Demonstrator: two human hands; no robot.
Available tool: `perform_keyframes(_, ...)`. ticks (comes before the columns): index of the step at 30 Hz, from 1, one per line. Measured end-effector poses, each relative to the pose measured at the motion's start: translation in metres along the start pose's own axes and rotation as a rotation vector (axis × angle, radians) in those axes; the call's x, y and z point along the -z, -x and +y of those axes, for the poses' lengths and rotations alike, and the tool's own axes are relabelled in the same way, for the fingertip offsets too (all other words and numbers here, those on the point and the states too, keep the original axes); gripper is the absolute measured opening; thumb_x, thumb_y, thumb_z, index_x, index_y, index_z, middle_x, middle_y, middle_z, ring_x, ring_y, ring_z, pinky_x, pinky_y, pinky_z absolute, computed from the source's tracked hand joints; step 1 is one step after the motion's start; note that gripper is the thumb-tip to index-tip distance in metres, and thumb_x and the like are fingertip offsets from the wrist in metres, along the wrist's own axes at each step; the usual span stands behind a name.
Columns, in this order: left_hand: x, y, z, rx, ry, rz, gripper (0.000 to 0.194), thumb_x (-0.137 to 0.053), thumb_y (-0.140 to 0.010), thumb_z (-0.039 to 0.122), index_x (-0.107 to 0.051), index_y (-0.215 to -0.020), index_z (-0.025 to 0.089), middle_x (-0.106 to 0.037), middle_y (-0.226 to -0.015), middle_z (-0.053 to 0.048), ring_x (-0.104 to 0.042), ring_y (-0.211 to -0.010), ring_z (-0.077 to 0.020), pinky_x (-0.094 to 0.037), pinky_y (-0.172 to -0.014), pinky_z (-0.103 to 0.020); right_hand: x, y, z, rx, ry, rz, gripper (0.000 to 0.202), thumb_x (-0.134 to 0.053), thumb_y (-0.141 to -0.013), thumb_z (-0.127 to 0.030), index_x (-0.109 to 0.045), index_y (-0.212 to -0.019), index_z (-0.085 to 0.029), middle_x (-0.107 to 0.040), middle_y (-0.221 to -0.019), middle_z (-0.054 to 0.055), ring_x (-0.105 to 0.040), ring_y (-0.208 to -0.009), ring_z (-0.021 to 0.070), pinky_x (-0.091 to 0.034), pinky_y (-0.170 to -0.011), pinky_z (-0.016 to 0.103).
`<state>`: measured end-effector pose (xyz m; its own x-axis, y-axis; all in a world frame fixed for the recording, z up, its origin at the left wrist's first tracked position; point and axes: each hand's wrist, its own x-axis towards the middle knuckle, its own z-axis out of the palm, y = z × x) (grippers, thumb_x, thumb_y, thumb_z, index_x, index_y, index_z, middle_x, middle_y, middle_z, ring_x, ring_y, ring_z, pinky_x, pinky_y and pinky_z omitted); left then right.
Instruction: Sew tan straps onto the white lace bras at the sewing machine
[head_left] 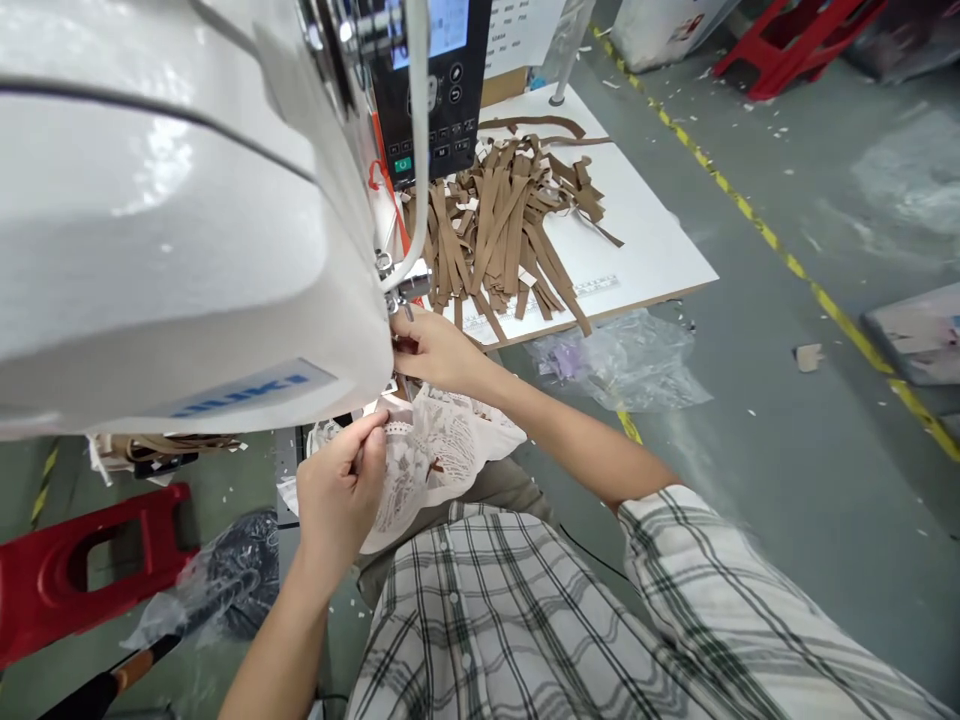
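White lace fabric (446, 450) hangs below the head of a large white sewing machine (225, 250) and drapes over my lap. My left hand (343, 480) pinches the upper edge of the lace between thumb and fingers, just under the machine head. Up beside the needle area is my right hand (427, 350), its fingers bent together and their tips partly hidden by the machine. What those fingertips hold, if anything, cannot be made out. Brown fabric strips (499, 225) lie in a loose pile on the white table, beyond my right hand.
A control panel (435, 90) stands behind the machine, over the white table (645, 250). Clear plastic bags (630, 360) lie on the floor by the table edge. A red stool (97, 560) is at the lower left, another red stool (802, 45) at the upper right.
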<state>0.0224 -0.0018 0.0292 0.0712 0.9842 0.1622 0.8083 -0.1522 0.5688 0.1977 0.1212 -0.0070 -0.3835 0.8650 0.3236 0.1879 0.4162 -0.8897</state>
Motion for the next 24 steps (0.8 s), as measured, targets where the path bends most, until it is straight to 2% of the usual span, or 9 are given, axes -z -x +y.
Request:
perform_keyframes(3, 0.000, 0.001, 0.000, -0.030, -0.029, 0.002, 0.025, -0.055, -0.095, 0.028, -0.077, -0.106, 0.023, -0.079, -0.080, 0.000, -0.066, -0.057, -0.0127, -0.047, -0.055, -0.021, -0.001, 0.000, 0.001, 0.009, -0.008, 0.014, 0.008, -0.059, -0.078, -0.020, -0.052, -0.074, -0.019, -0.061, -0.095, 0.003, -0.054, -0.080, 0.0137, -0.042, -0.071, 0.025)
perform_keyframes(8, -0.002, 0.002, -0.003, -0.042, -0.029, 0.028, 0.024, -0.055, -0.095, 0.028, -0.076, -0.106, 0.024, -0.080, -0.095, -0.001, -0.072, -0.072, -0.0149, -0.051, -0.066, -0.022, -0.002, 0.000, 0.001, 0.029, -0.007, 0.039, 0.006, -0.057, -0.078, -0.017, -0.052, -0.075, -0.019, -0.062, -0.097, 0.003, -0.057, -0.088, 0.0152, -0.043, -0.077, 0.027)
perform_keyframes(14, -0.006, 0.005, -0.008, -0.064, -0.043, 0.081, 0.023, -0.056, -0.094, 0.027, -0.077, -0.105, 0.024, -0.079, -0.085, 0.001, -0.067, -0.062, -0.0122, -0.047, -0.059, -0.020, -0.005, 0.000, 0.002, 0.027, 0.003, 0.043, 0.003, -0.058, -0.079, -0.019, -0.055, -0.078, -0.017, -0.063, -0.099, 0.004, -0.057, -0.087, 0.0158, -0.042, -0.078, 0.028)
perform_keyframes(21, -0.007, 0.007, -0.012, -0.095, -0.042, 0.120, 0.021, -0.058, -0.094, 0.026, -0.076, -0.104, 0.024, -0.078, -0.087, 0.001, -0.069, -0.066, -0.0114, -0.049, -0.063, -0.020, -0.007, 0.000, 0.000, -0.001, 0.024, 0.050, 0.003, -0.060, -0.079, -0.020, -0.058, -0.079, -0.018, -0.065, -0.099, 0.004, -0.058, -0.087, 0.0165, -0.043, -0.079, 0.028)
perform_keyframes(24, -0.007, 0.007, -0.014, -0.109, -0.037, 0.146, 0.021, -0.057, -0.094, 0.025, -0.076, -0.103, 0.023, -0.079, -0.093, -0.001, -0.071, -0.074, -0.0126, -0.051, -0.068, -0.020, -0.007, 0.000, -0.001, -0.015, 0.032, 0.047, 0.002, -0.059, -0.079, -0.020, -0.059, -0.079, -0.018, -0.064, -0.098, 0.003, -0.058, -0.087, 0.0165, -0.042, -0.079, 0.029)
